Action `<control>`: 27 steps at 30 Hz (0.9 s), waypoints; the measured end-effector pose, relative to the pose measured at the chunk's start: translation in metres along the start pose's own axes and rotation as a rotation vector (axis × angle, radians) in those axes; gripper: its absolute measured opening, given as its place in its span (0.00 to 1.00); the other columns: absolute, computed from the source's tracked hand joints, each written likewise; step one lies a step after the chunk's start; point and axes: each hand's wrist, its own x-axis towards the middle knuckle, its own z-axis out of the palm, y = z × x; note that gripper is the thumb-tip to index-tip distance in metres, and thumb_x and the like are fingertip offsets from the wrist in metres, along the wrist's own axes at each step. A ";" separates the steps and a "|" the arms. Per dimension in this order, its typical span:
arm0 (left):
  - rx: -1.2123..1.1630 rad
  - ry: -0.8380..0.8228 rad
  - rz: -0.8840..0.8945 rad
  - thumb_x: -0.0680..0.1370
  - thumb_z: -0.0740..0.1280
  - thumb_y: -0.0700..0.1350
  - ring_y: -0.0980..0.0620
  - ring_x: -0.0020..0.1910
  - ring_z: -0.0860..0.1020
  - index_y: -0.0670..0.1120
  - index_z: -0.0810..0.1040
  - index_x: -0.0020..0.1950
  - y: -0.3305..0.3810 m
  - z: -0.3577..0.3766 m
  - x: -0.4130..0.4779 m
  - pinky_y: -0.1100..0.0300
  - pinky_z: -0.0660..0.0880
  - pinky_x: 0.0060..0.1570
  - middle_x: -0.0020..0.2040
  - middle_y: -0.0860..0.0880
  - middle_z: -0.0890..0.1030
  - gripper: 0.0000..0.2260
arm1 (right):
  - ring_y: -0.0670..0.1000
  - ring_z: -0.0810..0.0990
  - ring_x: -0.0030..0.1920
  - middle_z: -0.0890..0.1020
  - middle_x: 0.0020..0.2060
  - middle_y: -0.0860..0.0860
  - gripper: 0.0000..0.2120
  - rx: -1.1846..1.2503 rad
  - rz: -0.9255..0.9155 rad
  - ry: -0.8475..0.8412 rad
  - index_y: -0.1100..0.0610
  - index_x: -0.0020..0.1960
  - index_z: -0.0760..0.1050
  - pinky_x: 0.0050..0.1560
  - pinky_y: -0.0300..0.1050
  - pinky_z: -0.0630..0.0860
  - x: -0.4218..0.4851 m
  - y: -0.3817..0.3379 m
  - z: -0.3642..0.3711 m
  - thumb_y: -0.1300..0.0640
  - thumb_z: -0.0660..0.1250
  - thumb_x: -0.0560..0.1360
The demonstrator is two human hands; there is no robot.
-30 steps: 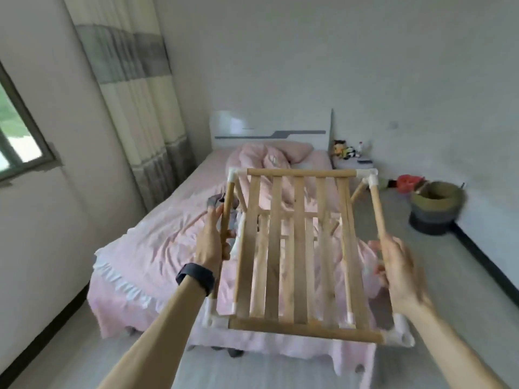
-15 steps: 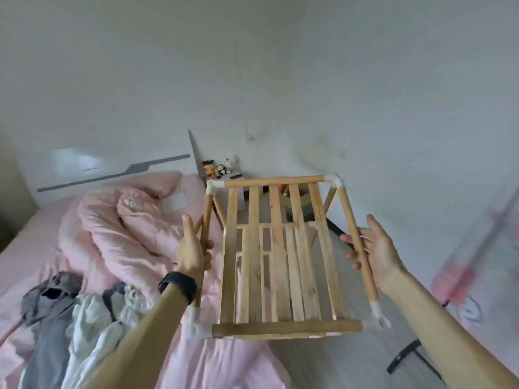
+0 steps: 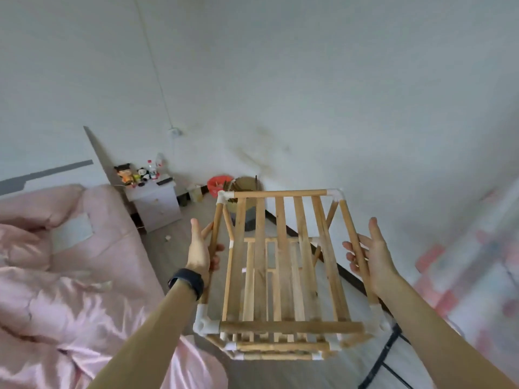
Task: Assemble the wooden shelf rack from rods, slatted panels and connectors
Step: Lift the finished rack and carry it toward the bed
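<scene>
— Two hands hold it for us: the shelf rack [image 3: 289, 327] is in the air, its front rail nearest us, with a white connector [image 3: 206, 324] at the corner.
— And our grip?
— Our left hand [image 3: 200, 248], above a black wristband [image 3: 186, 280], wraps its fingers round the rack's left side rod [image 3: 215, 228], thumb pointing up. Our right hand [image 3: 370, 256] curls its fingers under the rack's right side rod [image 3: 350, 228], thumb raised off it.
— Between those rods?
— The top slatted panel [image 3: 259, 248], with a lower tier [image 3: 280, 346] under it.
— Around the rack?
— Left of the rack we see a pink bed [image 3: 70, 276]. Beyond the rack's far left corner are a nightstand [image 3: 157, 203] and a red basin [image 3: 219, 182] by the wall [image 3: 309, 94].
</scene>
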 end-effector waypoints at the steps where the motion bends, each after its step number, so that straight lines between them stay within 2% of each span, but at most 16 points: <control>1: 0.005 -0.026 -0.024 0.79 0.44 0.72 0.56 0.24 0.65 0.58 0.73 0.66 0.002 0.010 0.022 0.62 0.66 0.22 0.40 0.45 0.75 0.29 | 0.51 0.78 0.38 0.83 0.52 0.56 0.37 0.014 0.003 0.026 0.57 0.68 0.75 0.37 0.45 0.73 0.016 -0.001 0.001 0.27 0.55 0.78; 7: 0.074 -0.128 -0.166 0.79 0.47 0.72 0.54 0.27 0.70 0.60 0.72 0.66 0.006 0.065 0.134 0.60 0.71 0.27 0.44 0.44 0.78 0.26 | 0.53 0.79 0.41 0.85 0.53 0.56 0.36 0.027 0.014 0.145 0.56 0.67 0.76 0.42 0.46 0.76 0.102 -0.001 0.007 0.28 0.54 0.79; 11: 0.109 -0.175 -0.257 0.78 0.50 0.72 0.53 0.26 0.72 0.60 0.72 0.66 -0.006 0.099 0.203 0.61 0.72 0.27 0.44 0.43 0.78 0.25 | 0.53 0.78 0.40 0.85 0.52 0.56 0.35 0.000 0.048 0.203 0.57 0.66 0.77 0.41 0.46 0.75 0.170 0.004 0.011 0.29 0.53 0.79; 14: 0.133 -0.186 -0.314 0.79 0.51 0.70 0.52 0.26 0.73 0.59 0.72 0.68 -0.012 0.129 0.266 0.60 0.72 0.26 0.44 0.42 0.78 0.25 | 0.54 0.77 0.41 0.85 0.51 0.56 0.34 0.004 0.078 0.242 0.57 0.65 0.77 0.44 0.48 0.75 0.237 0.008 0.016 0.30 0.53 0.80; 16: 0.157 -0.187 -0.345 0.80 0.51 0.69 0.52 0.25 0.73 0.59 0.71 0.68 -0.015 0.152 0.313 0.61 0.72 0.25 0.44 0.42 0.78 0.24 | 0.53 0.76 0.38 0.84 0.52 0.58 0.33 0.014 0.091 0.261 0.57 0.63 0.77 0.41 0.46 0.74 0.286 0.008 0.024 0.31 0.53 0.80; 18: 0.173 -0.174 -0.398 0.80 0.52 0.69 0.52 0.24 0.74 0.57 0.72 0.66 -0.018 0.175 0.361 0.62 0.72 0.25 0.40 0.43 0.79 0.23 | 0.52 0.75 0.37 0.84 0.53 0.59 0.31 0.007 0.113 0.271 0.57 0.62 0.76 0.38 0.44 0.72 0.335 0.008 0.031 0.31 0.53 0.81; 21: 0.228 -0.135 -0.497 0.79 0.55 0.70 0.52 0.23 0.73 0.52 0.74 0.53 -0.020 0.209 0.421 0.63 0.71 0.26 0.29 0.47 0.79 0.23 | 0.51 0.75 0.37 0.84 0.50 0.57 0.29 0.024 0.161 0.311 0.55 0.55 0.78 0.37 0.43 0.72 0.389 0.009 0.042 0.32 0.53 0.81; 23: 0.265 -0.117 -0.525 0.77 0.58 0.71 0.52 0.25 0.73 0.50 0.73 0.47 -0.021 0.232 0.458 0.62 0.70 0.28 0.28 0.49 0.77 0.24 | 0.51 0.75 0.36 0.84 0.47 0.56 0.28 0.033 0.181 0.349 0.53 0.50 0.79 0.37 0.44 0.72 0.422 0.009 0.046 0.32 0.53 0.81; 27: 0.381 -0.132 -0.538 0.77 0.58 0.71 0.52 0.28 0.72 0.48 0.73 0.53 -0.023 0.277 0.531 0.58 0.70 0.36 0.33 0.48 0.76 0.27 | 0.54 0.78 0.40 0.85 0.47 0.53 0.27 0.016 0.198 0.429 0.49 0.47 0.80 0.43 0.48 0.75 0.487 0.007 0.053 0.29 0.53 0.79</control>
